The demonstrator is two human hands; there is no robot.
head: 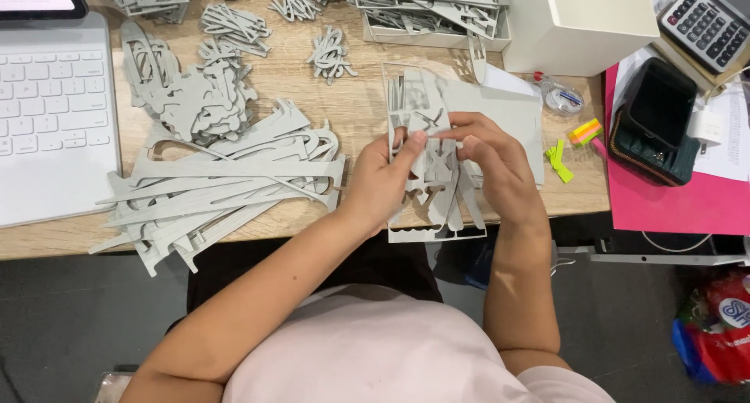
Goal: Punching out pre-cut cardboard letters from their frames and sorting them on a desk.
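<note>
A grey die-cut cardboard sheet (418, 98) with punched-out shapes lies over the front edge of the wooden desk (359, 106). My left hand (383, 180) grips the sheet from its left side, thumb pressed on top. From the right, my right hand (492, 164) pinches a small grey piece near the sheet's middle. Both hands meet over the sheet. A heap of long grey cardboard strips (226, 184) lies just left of my left hand.
Smaller piles of grey cut-outs (199, 98) cover the desk's middle. A white keyboard (51, 114) sits far left, trays of sheets (430, 12) and a white box (578, 20) at the back. A dark pouch (656, 125), pink folder (672, 200) and calculator (707, 20) lie right.
</note>
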